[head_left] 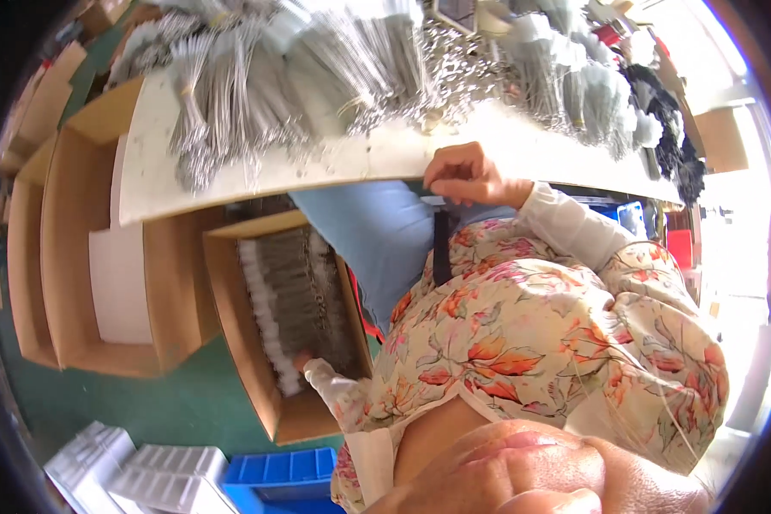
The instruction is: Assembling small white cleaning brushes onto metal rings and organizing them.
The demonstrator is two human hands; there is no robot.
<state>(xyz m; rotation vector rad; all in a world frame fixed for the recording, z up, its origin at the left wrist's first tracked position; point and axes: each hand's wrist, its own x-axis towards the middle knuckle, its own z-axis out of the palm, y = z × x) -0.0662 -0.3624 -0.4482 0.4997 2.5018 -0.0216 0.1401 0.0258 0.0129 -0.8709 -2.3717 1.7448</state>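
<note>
My right hand (pixel 467 174) is at the front edge of the white table (pixel 257 184), its fingers curled in; what they hold, if anything, is hidden. Down on the left, my left hand (pixel 303 360) reaches into a cardboard box (pixel 284 431). Only a small blurred part of it shows, so its fingers cannot be read. Inside that box lie rows of thin grey metal wire pieces (pixel 295 291) with whitish ends, right beside my left hand. On the table beyond my right hand, loose small metal pieces (pixel 467 73) are heaped.
Bundles of thin wire pieces with pale tips (pixel 360 60) cover the table's far side, and more bundles (pixel 565 86) stand at right. Large open cartons (pixel 103 347) are on the green floor (pixel 188 403) at left. White bins (pixel 167 471) and a blue bin (pixel 283 467) stand at lower left.
</note>
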